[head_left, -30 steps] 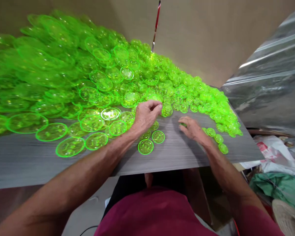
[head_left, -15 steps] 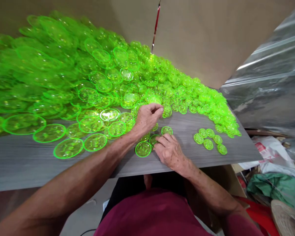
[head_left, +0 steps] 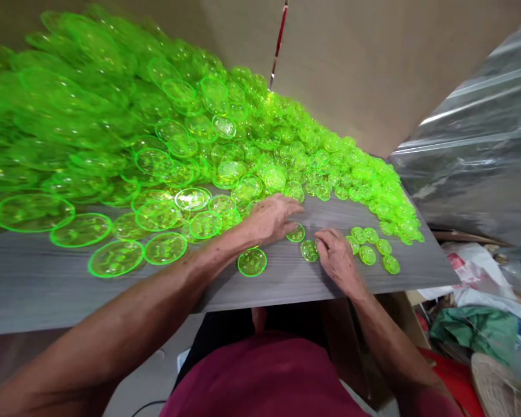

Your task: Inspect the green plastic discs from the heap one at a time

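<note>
My left hand (head_left: 278,217) reaches over the table with its fingers stretched to the right and the thumb apart, just above a translucent neon-green plastic disc (head_left: 295,233). Nothing shows in its fingers. My right hand (head_left: 337,258) is bent low at the tabletop, its fingertips at the right edge of another green disc (head_left: 309,251); the exact contact is partly hidden. A larger-looking green disc (head_left: 252,262) lies near the table's front edge below my left wrist. Right of my right hand, several discs (head_left: 367,255) lie in a small group.
A large heap of the same green discs (head_left: 178,139) covers the back and left of the grey table (head_left: 217,295). Behind it stands a tan board (head_left: 351,63). Clear plastic sheeting (head_left: 473,156) hangs at right, above bags including a green one (head_left: 477,330).
My right hand has moved right with a disc at its fingertips. My left hand has come slightly down and right from the heap's edge, its fingers opening from a pinch.
</note>
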### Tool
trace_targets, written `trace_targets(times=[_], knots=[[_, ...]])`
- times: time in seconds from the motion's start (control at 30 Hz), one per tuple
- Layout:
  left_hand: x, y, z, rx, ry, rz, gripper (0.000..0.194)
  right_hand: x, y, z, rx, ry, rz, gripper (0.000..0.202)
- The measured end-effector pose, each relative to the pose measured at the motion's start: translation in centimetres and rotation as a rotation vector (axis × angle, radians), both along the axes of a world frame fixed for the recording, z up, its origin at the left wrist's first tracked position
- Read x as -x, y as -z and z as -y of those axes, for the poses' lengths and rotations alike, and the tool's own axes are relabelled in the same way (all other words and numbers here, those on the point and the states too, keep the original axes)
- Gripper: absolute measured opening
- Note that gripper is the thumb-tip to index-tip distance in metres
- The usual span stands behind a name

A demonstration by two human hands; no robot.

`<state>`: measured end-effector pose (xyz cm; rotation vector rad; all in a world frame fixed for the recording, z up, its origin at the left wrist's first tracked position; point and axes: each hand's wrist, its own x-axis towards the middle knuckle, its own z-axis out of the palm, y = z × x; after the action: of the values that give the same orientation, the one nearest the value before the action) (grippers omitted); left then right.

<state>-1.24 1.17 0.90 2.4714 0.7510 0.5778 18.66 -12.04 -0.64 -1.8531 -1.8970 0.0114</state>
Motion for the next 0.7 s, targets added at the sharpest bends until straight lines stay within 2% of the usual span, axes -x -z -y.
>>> trace_targets(times=[0.1, 0.17, 0.27, 0.43, 0.53, 0.63, 0.7], knots=[[0.3, -0.3, 0.2, -0.094, 0.120, -0.192, 0.054, 0.7, -0.7, 0.6, 0.035, -0.051, 0.128, 0.026], [0.2, -0.1, 0.3, -0.124, 0.141, -0.267, 0.053, 1.2, -1.3, 1.1, 0.125, -0.123, 0.192, 0.031], [-0.1, 0.4, 0.4, -0.168, 0.165, -0.284, 0.041, 1.6, -1.8, 1.3, 0.233, -0.204, 0.218, 0.042], [-0.5, 0.9, 0.7, -0.213, 0.163, -0.262, 0.039, 1.0, -1.5, 1.1, 0.217, -0.202, 0.154, 0.035], [-0.6, 0.7, 1.0, -0.169, 0.131, -0.248, 0.045, 0.7, -1.3, 1.1, 0.079, -0.135, 0.025, 0.030], [-0.6, 0.5, 1.3, -0.115, 0.138, -0.223, 0.041, 1.0, -1.1, 0.8, -0.069, -0.045, -0.244, 0.030], [-0.7, 0.5, 1.5, -0.074, 0.149, -0.153, 0.036, 1.6, -0.9, 0.4, -0.092, -0.019, -0.437, 0.031]])
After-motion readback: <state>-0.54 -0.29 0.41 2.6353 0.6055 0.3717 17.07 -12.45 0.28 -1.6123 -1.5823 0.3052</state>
